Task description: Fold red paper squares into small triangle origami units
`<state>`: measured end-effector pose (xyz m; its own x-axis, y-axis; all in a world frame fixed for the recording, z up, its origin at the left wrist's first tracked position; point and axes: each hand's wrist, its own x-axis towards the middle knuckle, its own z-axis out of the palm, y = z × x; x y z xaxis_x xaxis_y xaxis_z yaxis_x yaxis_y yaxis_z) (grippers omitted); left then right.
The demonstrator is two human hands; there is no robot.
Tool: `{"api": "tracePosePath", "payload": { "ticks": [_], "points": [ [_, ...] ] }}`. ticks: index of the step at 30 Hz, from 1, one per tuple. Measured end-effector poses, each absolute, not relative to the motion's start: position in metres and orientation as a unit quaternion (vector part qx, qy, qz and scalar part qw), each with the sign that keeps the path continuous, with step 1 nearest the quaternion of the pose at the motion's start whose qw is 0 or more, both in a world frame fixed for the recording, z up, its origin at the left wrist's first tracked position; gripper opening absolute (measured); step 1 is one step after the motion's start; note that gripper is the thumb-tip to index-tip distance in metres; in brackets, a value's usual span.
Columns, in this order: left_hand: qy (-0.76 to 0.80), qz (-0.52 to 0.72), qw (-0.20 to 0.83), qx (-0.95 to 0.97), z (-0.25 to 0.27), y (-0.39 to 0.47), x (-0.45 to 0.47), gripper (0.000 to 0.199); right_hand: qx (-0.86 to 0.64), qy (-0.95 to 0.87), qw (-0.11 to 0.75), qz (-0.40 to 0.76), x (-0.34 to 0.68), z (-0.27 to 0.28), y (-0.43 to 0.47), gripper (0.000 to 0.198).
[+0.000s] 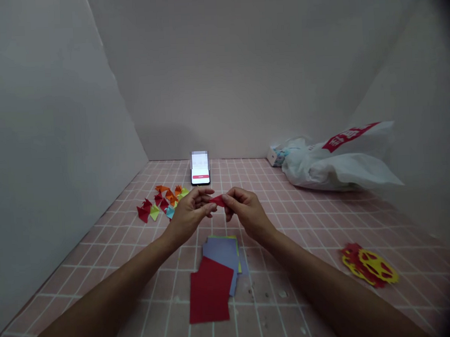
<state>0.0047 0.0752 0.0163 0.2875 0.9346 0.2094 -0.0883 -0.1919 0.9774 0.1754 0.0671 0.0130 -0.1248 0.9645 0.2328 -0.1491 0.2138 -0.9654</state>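
Between both hands is a small folded piece of red paper (217, 201), raised above the table. My right hand (245, 207) pinches its right end between thumb and fingers. My left hand (193, 210) has its thumb and fingers closed about the left end, which they partly cover. Below the hands lies a loose stack of paper sheets, with a red sheet (211, 292) on top of a blue-purple sheet (221, 251) and a yellow edge showing. Left of my left hand stand several small folded paper figures (154, 212) in red, orange, yellow and blue.
A phone (200, 169) with a lit screen stands near the back wall. At the back right a white plastic bag (330, 165) lies against a small box (275, 156). Red and yellow paper cut-outs (369, 266) are piled at the right. Pale walls enclose the pink tiled-pattern tabletop (151, 268).
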Motion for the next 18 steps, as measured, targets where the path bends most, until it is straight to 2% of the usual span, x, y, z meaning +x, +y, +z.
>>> {"api": "tracePosePath", "payload": {
  "ticks": [5, 18],
  "points": [
    [0.360, 0.519, 0.522, 0.573, 0.0190, 0.0729, 0.0071, 0.021, -0.351, -0.522, 0.546, 0.553, 0.1681, 0.0122, 0.0618, 0.026],
    [0.364, 0.553, 0.525, 0.535, 0.0219, 0.0687, 0.0072, 0.014, -0.349, -0.515, 0.533, 0.573, 0.1657, 0.0105, 0.0599, 0.021]
  ]
}}
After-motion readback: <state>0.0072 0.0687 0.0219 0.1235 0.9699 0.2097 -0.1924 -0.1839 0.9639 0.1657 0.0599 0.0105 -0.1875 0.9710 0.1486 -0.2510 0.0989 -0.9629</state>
